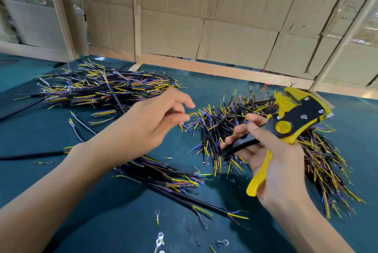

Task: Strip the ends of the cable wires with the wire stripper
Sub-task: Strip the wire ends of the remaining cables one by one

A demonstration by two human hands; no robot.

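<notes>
The right hand (274, 156) grips the stripper (290, 122), fingers curled round its black and yellow handles, which stand spread; the head points up and away from the person. The lower yellow handle is partly hidden behind the palm, and whether the stripper's jaws hold any wire cannot be told, since they are blurred against the wall behind.

Left of the stripper, the left hand (151, 122) hovers with fingers loosely curled and thumb near the fingertips. A thin yellow wire end shows just at those fingertips, but motion blur makes it impossible to say whether it is pinched or merely lies behind.

Between that hand and the stripper, and running on beneath and to the right of the stripper, lies a pile (221, 128) of short black cable pieces with yellow, blue and brown wire ends; its far right part is smeared by blur. A second pile (102, 87) lies well to the left of the stripper, further back. A few longer cables (184, 195) lie left of and nearer than the stripper, partly covered by the left forearm.

Ring terminals (159, 240) lie scattered on the green table (102, 222) near the bottom edge, some cut off by it
</notes>
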